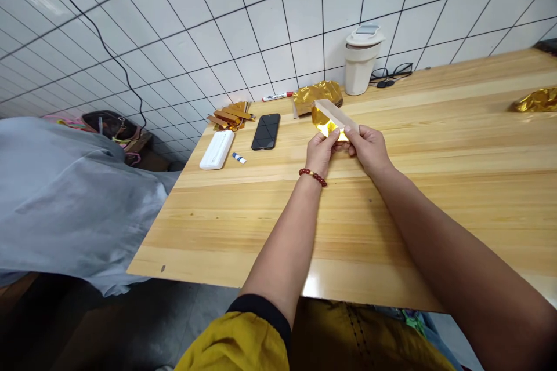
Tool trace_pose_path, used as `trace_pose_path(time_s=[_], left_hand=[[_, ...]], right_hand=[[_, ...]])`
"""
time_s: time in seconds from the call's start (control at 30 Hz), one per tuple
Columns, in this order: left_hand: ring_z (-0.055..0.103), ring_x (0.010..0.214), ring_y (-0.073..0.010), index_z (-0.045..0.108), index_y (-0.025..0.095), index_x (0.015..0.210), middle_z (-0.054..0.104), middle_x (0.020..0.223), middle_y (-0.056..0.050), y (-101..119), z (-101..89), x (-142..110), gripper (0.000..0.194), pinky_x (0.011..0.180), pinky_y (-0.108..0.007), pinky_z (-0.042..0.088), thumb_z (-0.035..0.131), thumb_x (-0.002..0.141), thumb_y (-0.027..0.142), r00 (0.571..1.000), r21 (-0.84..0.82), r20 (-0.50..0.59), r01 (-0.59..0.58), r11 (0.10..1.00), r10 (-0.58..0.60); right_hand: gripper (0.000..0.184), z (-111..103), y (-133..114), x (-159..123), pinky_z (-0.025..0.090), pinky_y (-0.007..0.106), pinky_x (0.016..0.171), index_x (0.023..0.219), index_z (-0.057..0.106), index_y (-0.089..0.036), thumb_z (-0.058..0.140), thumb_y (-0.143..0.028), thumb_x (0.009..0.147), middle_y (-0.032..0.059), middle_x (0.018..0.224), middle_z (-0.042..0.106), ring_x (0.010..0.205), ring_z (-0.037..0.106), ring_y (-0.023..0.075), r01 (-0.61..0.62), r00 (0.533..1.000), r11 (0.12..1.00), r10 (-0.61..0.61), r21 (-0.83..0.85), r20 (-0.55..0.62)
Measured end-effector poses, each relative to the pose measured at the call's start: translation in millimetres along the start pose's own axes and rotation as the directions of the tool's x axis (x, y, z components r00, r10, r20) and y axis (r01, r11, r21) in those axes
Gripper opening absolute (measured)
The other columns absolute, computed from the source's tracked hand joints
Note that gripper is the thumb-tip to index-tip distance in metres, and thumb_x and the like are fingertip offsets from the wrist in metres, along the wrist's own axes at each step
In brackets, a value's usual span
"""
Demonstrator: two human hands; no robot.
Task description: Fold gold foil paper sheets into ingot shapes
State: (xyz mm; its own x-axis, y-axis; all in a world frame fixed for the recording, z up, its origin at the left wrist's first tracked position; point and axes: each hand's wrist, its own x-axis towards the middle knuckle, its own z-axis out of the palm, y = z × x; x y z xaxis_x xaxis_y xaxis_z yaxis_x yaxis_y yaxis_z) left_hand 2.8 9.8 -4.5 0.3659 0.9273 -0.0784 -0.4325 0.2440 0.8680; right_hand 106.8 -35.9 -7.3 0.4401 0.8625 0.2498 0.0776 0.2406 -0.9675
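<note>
A sheet of gold foil paper (pixel 325 116), shiny gold on one face and pale tan on the other, is held up over the wooden table (pixel 270 214). My left hand (pixel 321 151), with a red bead bracelet on its wrist, pinches the sheet's lower left edge. From the right, my right hand (pixel 369 146) pinches the lower right edge. The two hands almost touch under the sheet. A stack of gold foil sheets (pixel 317 95) lies just behind the held one.
At the back left of the table lie a black phone (pixel 266 131), a white case (pixel 217 149), a small glue stick (pixel 238 157), folded gold pieces (pixel 231 116) and a red marker (pixel 277 96). A white lidded cup (pixel 361 59) and glasses (pixel 391 74) stand by the tiled wall. Crumpled gold foil (pixel 536 100) lies far right. Grey cloth (pixel 65 197) covers something on the left.
</note>
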Motion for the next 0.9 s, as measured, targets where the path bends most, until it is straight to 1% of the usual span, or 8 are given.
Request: trace_pose_path(time_s=[0.2, 0.33, 0.4, 0.53, 0.6, 0.7, 0.9], left_hand=[[0.070, 0.077, -0.0183, 0.067, 0.014, 0.081, 0.065, 0.073, -0.004, 1.2, 1.5, -1.1, 0.020, 0.076, -0.032, 0.054, 0.081, 0.074, 0.027, 0.999, -0.027, -0.029, 0.020, 0.999, -0.021], [0.070, 0.084, -0.0199, 0.068, 0.013, 0.083, 0.066, 0.077, -0.005, 1.3, 1.2, -0.8, 0.018, 0.079, -0.033, 0.054, 0.080, 0.075, 0.024, 1.000, -0.028, -0.020, 0.015, 0.999, -0.016], [0.070, 0.083, -0.0190, 0.068, 0.013, 0.083, 0.067, 0.077, -0.004, 1.1, 1.2, -0.7, 0.014, 0.078, -0.033, 0.053, 0.078, 0.077, 0.021, 0.999, -0.033, -0.029, 0.016, 0.999, -0.017], [0.068, 0.076, -0.0142, 0.067, 0.013, 0.083, 0.066, 0.073, -0.003, 0.2, 1.6, -0.7, 0.008, 0.077, -0.030, 0.053, 0.072, 0.082, 0.019, 0.999, 0.001, -0.046, 0.008, 1.000, -0.008], [0.069, 0.078, -0.0148, 0.068, 0.012, 0.083, 0.066, 0.073, -0.003, 0.0, 2.4, -1.1, 0.007, 0.080, -0.031, 0.053, 0.071, 0.083, 0.018, 0.999, 0.019, -0.052, -0.004, 1.000, 0.005], [0.070, 0.082, -0.0167, 0.068, 0.013, 0.083, 0.066, 0.073, -0.003, 1.4, 4.7, -2.9, 0.010, 0.083, -0.032, 0.052, 0.074, 0.080, 0.020, 0.998, 0.021, -0.065, -0.012, 1.000, 0.014], [0.071, 0.078, -0.0165, 0.066, 0.014, 0.081, 0.067, 0.069, -0.002, 7.1, 8.6, -7.5, 0.018, 0.080, -0.030, 0.054, 0.079, 0.076, 0.025, 0.996, 0.024, -0.089, 0.009, 1.000, -0.007]], right_hand=[[0.047, -0.1, 1.8, 0.9, 0.036, 0.022, 0.045, 0.059, 0.057, -0.019, 0.069, -0.061, 0.077, -0.0031, 0.049, 0.053, 0.044, 0.044, 0.0084, 0.003, 1.000, 1.000, -0.003, -0.020, -0.003], [0.047, 0.3, 4.4, 2.4, 0.036, 0.022, 0.045, 0.059, 0.057, -0.020, 0.068, -0.062, 0.078, -0.0032, 0.048, 0.053, 0.043, 0.045, 0.0089, 0.013, 1.000, 0.999, -0.014, -0.033, -0.012], [0.047, 0.3, 5.5, 2.9, 0.036, 0.022, 0.045, 0.059, 0.056, -0.020, 0.068, -0.061, 0.078, -0.0029, 0.050, 0.054, 0.044, 0.045, 0.0088, 0.016, 1.000, 0.999, -0.016, -0.036, -0.011], [0.046, 0.5, 5.6, 3.0, 0.037, 0.022, 0.045, 0.059, 0.056, -0.020, 0.067, -0.059, 0.080, -0.0026, 0.051, 0.056, 0.044, 0.046, 0.0087, 0.007, 1.000, 0.999, -0.007, -0.031, -0.007], [0.045, 0.9, 4.9, 2.9, 0.036, 0.022, 0.045, 0.060, 0.056, -0.020, 0.067, -0.060, 0.079, -0.0027, 0.052, 0.057, 0.043, 0.046, 0.0089, 0.007, 1.000, 1.000, -0.007, -0.023, -0.005], [0.045, 1.9, 4.3, 2.5, 0.036, 0.022, 0.044, 0.061, 0.056, -0.021, 0.067, -0.060, 0.079, -0.0033, 0.052, 0.057, 0.043, 0.047, 0.0093, 0.006, 1.000, 0.999, -0.006, -0.034, -0.016], [0.045, 2.9, 5.2, 3.5, 0.037, 0.023, 0.046, 0.061, 0.057, -0.021, 0.065, -0.061, 0.081, -0.0032, 0.052, 0.058, 0.043, 0.048, 0.0095, 0.002, 1.000, 1.000, -0.002, -0.030, -0.017]])
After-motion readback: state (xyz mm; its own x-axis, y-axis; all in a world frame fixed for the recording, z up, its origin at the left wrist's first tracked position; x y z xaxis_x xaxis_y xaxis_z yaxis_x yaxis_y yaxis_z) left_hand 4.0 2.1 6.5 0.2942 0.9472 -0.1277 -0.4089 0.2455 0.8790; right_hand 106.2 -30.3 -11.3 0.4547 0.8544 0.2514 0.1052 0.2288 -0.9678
